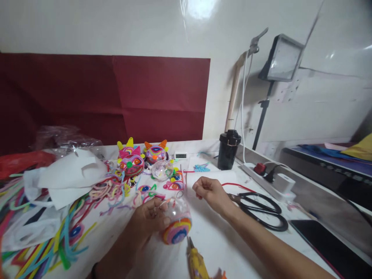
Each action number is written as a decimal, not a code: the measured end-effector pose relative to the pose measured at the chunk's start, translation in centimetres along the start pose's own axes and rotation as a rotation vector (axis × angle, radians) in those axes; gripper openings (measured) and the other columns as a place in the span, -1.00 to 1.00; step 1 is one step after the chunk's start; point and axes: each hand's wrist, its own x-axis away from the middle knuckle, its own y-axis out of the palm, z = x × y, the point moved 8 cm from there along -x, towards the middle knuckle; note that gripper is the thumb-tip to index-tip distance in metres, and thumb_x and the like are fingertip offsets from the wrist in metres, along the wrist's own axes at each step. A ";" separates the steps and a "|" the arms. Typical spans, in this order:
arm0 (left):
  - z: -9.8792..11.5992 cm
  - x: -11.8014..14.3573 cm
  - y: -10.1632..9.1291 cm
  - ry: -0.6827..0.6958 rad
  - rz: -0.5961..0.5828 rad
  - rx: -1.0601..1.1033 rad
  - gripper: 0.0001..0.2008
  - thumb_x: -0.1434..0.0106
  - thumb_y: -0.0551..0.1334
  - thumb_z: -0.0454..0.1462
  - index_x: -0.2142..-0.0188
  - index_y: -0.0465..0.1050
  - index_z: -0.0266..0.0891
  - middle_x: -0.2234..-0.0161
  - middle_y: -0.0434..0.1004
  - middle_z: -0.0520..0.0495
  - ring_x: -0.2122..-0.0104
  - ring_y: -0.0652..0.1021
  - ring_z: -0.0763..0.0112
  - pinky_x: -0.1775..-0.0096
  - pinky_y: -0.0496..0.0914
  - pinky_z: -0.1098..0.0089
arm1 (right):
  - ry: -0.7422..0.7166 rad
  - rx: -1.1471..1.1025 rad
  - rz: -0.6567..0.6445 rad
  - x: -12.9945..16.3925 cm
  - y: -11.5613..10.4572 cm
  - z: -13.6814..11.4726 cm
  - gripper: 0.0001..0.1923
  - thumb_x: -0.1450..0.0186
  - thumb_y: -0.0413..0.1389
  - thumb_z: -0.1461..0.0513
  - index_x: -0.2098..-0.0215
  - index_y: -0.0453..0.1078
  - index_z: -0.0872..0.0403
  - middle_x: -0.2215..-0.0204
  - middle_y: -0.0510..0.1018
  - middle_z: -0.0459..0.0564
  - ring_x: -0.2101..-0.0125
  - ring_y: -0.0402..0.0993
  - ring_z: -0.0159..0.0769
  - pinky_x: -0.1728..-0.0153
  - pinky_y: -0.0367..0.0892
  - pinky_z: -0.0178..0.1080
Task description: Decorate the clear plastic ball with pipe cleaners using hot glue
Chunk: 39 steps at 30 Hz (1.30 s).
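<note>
My left hand (152, 217) is wrapped round a clear plastic ball (176, 211), its fingers at the left side. Rings of orange, yellow, pink and blue strips cover the ball's lower front. To the right of the ball, my right hand (210, 193) hovers with its fingers curled together; whether anything small is in them is hidden. Below the ball lies a yellow tool (197, 263) with a dark pointed tip. Black-handled scissors (261, 209) rest beside my right forearm. Behind the ball is another clear ball (162, 170), undecorated.
Decorated balls with ears (156, 153) stand at the back. Colourful fuzzy strips (55, 236) and white sheets (72, 174) heap up on the left. A black cup (229, 149), a power strip (270, 182) and a phone (328, 248) occupy the right side.
</note>
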 end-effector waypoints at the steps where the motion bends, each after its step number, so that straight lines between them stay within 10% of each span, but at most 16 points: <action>1: 0.1 0.0 -0.1 0.020 0.025 0.006 -0.68 0.16 0.53 -0.27 0.42 0.48 -0.25 0.63 0.39 0.13 0.62 0.30 0.56 0.51 0.16 0.47 | -0.012 0.029 -0.025 -0.1 0.5 -0.2 -0.80 -0.18 0.06 0.16 0.57 0.26 0.05 0.67 0.38 -0.15 0.63 0.30 -0.37 0.54 0.20 -0.30; 17: 1.3 1.8 2.4 0.035 -0.075 0.069 -0.61 0.26 0.54 -0.21 0.51 0.39 -0.24 0.59 0.39 0.09 0.58 0.32 0.54 0.51 0.13 0.49 | -0.642 0.592 -0.450 -5.1 12.1 -5.7 -0.80 -0.19 0.07 0.48 0.37 0.48 0.14 0.37 0.61 0.05 0.30 0.48 -0.26 0.24 0.28 -0.29; 29: -0.8 2.4 2.5 -0.091 -0.131 0.093 -0.61 0.32 0.56 -0.29 0.48 0.47 -0.24 0.56 0.50 0.06 0.58 0.41 0.53 0.52 0.19 0.49 | -1.021 1.077 -0.723 -7.8 22.9 -6.0 -0.77 -0.37 0.11 0.20 0.04 0.39 0.11 0.05 0.50 0.04 0.12 0.49 -0.19 0.12 0.43 -0.02; 39: -1.8 2.3 2.5 -0.101 -0.094 0.109 -0.58 0.40 0.58 -0.32 0.51 0.49 -0.26 0.60 0.51 0.07 0.62 0.39 0.56 0.56 0.14 0.50 | -0.996 1.062 -0.709 -9.6 23.2 -5.9 -0.74 -0.36 0.11 0.19 0.01 0.38 0.12 0.03 0.49 0.05 0.10 0.48 -0.17 0.10 0.43 -0.01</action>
